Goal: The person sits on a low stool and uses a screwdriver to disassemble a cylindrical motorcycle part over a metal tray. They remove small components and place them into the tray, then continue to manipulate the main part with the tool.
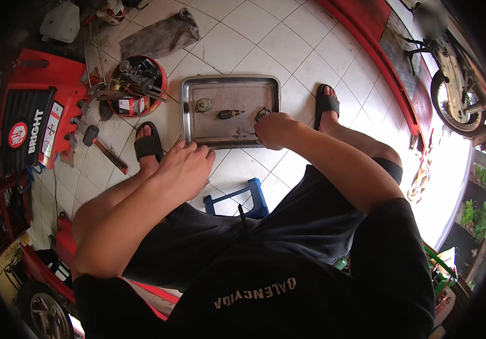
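Note:
A rectangular metal tray (231,78) lies on the floor between my feet. In it are a round metal part (203,105), a dark cylindrical part with a thin pointed shaft (230,114), a small dark metal part (262,113) and some tiny screw-like pieces (239,135). My right hand (278,130) reaches over the tray's right side, just nearer than the small dark part. Its fingers are closed, and whatever they hold is hidden. At the tray's near left corner is my left hand (187,168), back upward, fingers bent down with their tips out of sight.
Left of the tray stand a red tub (161,76) of tools and parts, a hammer (104,150) and a red-and-black machine (33,118). A grey cloth (161,35) lies beyond. Nearer is a blue stool (258,198). A motorcycle wheel (458,104) stands far right.

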Tool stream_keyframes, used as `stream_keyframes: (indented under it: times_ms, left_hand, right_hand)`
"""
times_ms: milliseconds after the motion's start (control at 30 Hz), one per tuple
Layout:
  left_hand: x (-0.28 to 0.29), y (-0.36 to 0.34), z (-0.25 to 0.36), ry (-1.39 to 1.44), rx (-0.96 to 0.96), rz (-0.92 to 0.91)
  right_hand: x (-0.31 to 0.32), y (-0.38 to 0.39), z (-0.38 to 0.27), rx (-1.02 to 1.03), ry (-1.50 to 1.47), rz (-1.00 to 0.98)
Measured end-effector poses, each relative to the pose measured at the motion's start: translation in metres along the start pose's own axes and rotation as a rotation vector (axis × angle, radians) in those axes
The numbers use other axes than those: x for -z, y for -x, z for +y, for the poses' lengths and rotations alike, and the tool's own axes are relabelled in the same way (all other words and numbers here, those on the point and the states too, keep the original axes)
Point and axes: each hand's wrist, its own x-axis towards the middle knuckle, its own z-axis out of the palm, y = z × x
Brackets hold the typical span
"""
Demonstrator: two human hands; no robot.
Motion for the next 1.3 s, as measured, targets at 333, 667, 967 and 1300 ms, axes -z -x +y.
stream_keyframes:
  times_ms: [333,667,967,1300]
  left_hand:
    - [-0.001,-0.001,0.001,-0.003,0.006,-0.017]
    - [0.002,-0.001,0.002,0.012,0.015,-0.026]
    - [-0.001,-0.001,0.001,0.004,0.012,-0.017]
    - [-0.002,-0.001,0.000,-0.004,0.004,0.001]
  right_hand:
    - [-0.003,-0.001,0.002,0.008,-0.018,0.028]
    - [-0.014,-0.007,0.003,0.075,-0.040,0.197]
    - [-0.010,-0.004,-0.002,0.066,-0.029,0.152]
    - [-0.003,0.002,-0.004,0.099,-0.058,0.150]
